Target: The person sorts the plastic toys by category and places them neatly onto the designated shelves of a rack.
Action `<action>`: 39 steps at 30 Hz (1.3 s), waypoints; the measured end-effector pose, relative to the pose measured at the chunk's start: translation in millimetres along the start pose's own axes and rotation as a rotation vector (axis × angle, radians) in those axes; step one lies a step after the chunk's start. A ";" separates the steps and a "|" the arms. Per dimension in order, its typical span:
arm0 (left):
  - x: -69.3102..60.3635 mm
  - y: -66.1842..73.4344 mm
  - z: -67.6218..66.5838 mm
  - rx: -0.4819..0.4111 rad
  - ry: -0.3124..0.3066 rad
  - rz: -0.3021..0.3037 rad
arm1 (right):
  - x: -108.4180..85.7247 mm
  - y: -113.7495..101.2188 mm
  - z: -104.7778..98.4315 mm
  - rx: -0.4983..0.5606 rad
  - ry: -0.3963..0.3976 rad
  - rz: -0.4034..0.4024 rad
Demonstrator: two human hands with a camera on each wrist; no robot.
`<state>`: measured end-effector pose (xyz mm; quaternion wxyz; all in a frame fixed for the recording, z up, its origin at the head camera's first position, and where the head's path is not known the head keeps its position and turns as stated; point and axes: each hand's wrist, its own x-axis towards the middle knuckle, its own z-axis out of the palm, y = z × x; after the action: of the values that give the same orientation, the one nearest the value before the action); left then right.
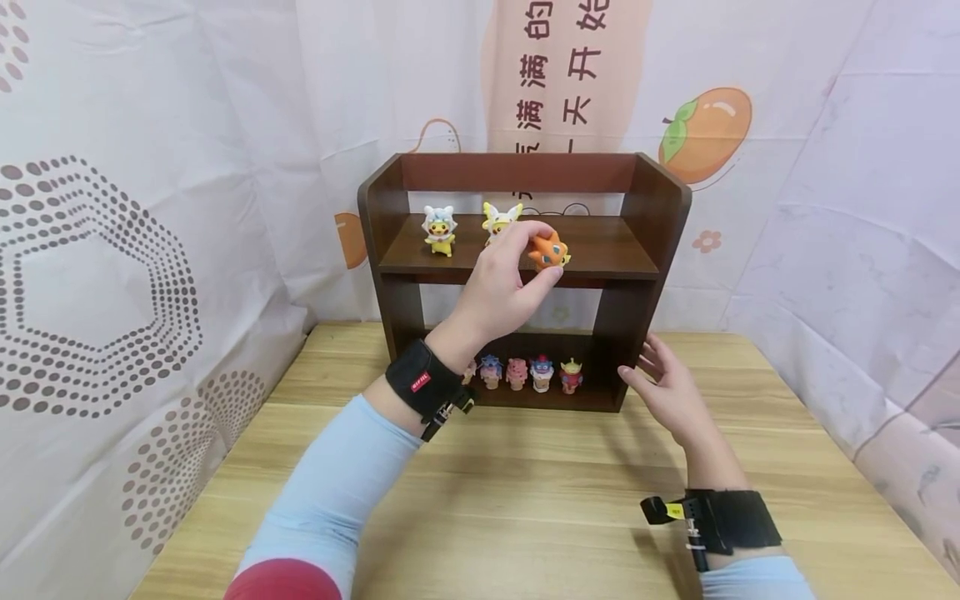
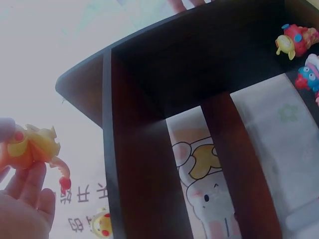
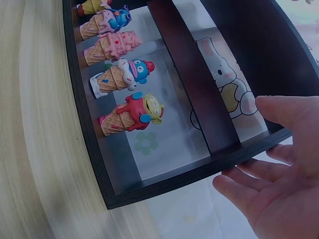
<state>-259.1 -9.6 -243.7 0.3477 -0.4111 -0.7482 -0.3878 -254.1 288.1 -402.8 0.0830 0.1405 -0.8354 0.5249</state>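
Note:
An orange and yellow toy figurine [image 1: 548, 252] is pinched between the thumb and fingers of my left hand [image 1: 501, 279], in front of the shelf's upper level. In the left wrist view, the figurine [image 2: 31, 147] has a tail with a red tip. My right hand [image 1: 666, 392] is at the right side panel of the dark brown shelf [image 1: 517, 273], its thumb near the front edge and its loosely spread fingers along the outside. On the upper level stand a yellow figurine with a pale hood [image 1: 439, 231] and a white-and-yellow-eared one [image 1: 501, 218], partly hidden by my left hand.
Several ice-cream-cone figurines stand in a row on the lower level, among them a pink one [image 1: 517, 374] and a red one with a yellow-green head [image 1: 571, 377]. The shelf stands on a wood-grain table [image 1: 525, 492], before a printed curtain [image 1: 247, 100].

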 end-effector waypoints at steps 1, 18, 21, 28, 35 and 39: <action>2.4 -0.1 -0.4 -0.002 -0.006 -0.004 | 0.1 0.3 -0.1 0.002 0.000 0.000; 28.3 -16.4 4.9 -0.056 -0.045 -0.246 | -0.5 -1.7 -0.2 0.012 0.000 -0.014; 29.9 -18.0 8.3 -0.043 -0.068 -0.281 | -0.8 -1.8 -0.1 0.014 0.002 -0.012; 36.0 -20.3 15.8 -0.007 -0.125 -0.367 | -1.5 -2.4 0.7 0.012 0.006 -0.015; 40.3 -23.9 20.5 0.086 -0.175 -0.374 | -1.4 -1.9 1.1 0.012 0.007 -0.019; 42.8 -24.6 22.2 0.125 -0.191 -0.363 | -0.8 -1.8 1.0 0.009 0.011 -0.021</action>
<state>-303.3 15.5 -225.2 0.2246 -0.2819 -0.8621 -0.3561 -252.8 286.6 -401.9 0.0925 0.1469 -0.8309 0.5286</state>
